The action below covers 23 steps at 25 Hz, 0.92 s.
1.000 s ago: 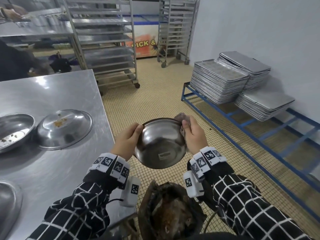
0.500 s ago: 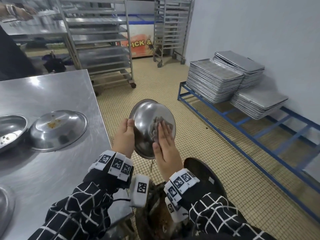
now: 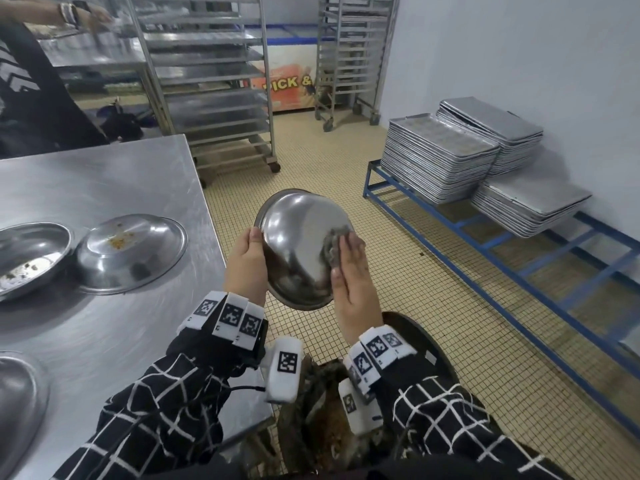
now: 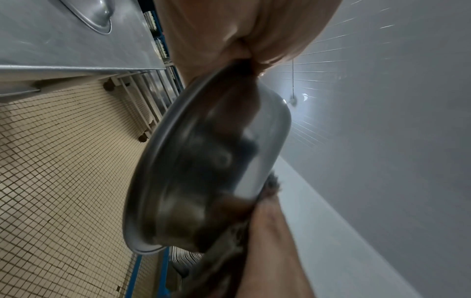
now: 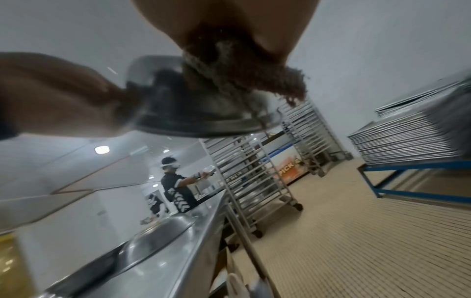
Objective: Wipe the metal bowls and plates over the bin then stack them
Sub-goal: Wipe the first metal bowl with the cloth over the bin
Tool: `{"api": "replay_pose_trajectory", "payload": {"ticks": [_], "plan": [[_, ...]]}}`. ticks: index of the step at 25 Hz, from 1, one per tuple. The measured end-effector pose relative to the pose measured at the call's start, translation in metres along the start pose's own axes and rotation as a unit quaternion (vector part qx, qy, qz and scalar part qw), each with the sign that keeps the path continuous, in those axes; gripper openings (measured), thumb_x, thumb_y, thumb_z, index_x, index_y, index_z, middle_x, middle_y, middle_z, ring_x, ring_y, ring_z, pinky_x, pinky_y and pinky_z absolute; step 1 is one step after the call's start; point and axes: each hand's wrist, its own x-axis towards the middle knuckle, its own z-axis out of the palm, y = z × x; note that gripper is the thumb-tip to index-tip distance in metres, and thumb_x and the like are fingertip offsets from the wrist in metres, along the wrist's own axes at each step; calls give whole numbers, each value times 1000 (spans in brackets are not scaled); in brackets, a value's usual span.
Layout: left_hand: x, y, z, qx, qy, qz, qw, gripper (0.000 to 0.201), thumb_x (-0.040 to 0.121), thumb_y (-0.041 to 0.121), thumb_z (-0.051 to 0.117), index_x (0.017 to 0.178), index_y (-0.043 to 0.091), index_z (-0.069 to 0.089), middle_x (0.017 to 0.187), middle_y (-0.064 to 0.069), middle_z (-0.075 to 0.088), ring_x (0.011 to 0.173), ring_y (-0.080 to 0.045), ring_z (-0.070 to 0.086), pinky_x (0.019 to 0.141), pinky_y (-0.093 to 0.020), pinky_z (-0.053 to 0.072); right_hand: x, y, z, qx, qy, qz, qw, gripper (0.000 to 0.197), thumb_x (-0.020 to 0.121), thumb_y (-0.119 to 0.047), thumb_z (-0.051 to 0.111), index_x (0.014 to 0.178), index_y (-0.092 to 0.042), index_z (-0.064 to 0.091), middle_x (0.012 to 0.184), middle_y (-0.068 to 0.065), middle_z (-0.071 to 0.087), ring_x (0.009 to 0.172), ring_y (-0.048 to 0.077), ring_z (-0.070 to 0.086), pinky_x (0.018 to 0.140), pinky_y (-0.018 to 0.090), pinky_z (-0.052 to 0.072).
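I hold a metal bowl (image 3: pixel 298 244) tilted on edge above the dark bin (image 3: pixel 426 344), its rounded underside towards me. My left hand (image 3: pixel 247 261) grips the bowl's left rim, thumb on the outside. My right hand (image 3: pixel 349 275) lies flat with straight fingers, pressing a grey-brown cloth (image 3: pixel 332 242) against the bowl's right side. The left wrist view shows the bowl (image 4: pixel 203 171) edge-on, blurred. In the right wrist view the cloth (image 5: pixel 242 80) sits bunched under my palm on the bowl (image 5: pixel 191 108).
On the steel table (image 3: pixel 104 341) to my left lie an upturned plate (image 3: pixel 128 251) with food specks, a dirty bowl (image 3: pixel 27 258) and another dish (image 3: pixel 17 403). Stacked trays (image 3: pixel 440 161) sit on a blue rack (image 3: pixel 485 251). Another person (image 3: pixel 31 81) stands behind.
The bowl turned from its inside facing me to its underside. My right hand left the rim, laid the cloth flat on the outside and slid it up to the right.
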Motion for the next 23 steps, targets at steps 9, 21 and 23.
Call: {"api": "replay_pose_trajectory", "payload": {"ticks": [9,21,23], "plan": [[-9,7,4,-39,-43,-29,998,26,99,35,43,84,27,62,99,-10,67,100,-29,63,97,-50,48,39,-40,2,-124,26,-144,981,51,100,-39,24,148,-22,27,156,-4,23,147,14,6,120,39,6],[-6,-4,-10,120,-56,27,991,21,103,31,38,88,28,53,84,12,52,79,-1,48,78,-21,37,8,8,-24,-6,146,83,986,30,95,-25,53,121,-13,62,99,-9,59,90,7,59,75,9,48],[-9,-7,-7,156,-94,46,982,23,102,30,40,83,27,53,80,11,51,72,-1,46,65,-15,34,16,-9,-21,-6,169,29,985,29,91,-24,60,117,-11,65,103,-4,58,90,4,55,72,5,44]]}}
